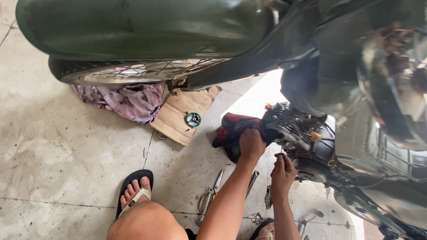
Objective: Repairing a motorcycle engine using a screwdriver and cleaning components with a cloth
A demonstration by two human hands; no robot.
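Hands work at the engine (298,133): left (251,144) clenches a red rag (231,129), right (283,171) pinches something (too small to tell).

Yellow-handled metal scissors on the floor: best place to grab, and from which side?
Grip the yellow-handled metal scissors by the looped handles, coming from above on the sandalled-foot side. They lie flat, blades towards the engine, handles nearest the person, and the left forearm crosses close on the other side.

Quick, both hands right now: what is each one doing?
Left hand: closed on the dark red rag, pressed against the engine.
Right hand: fingers pinched at the engine; what it holds cannot be told.
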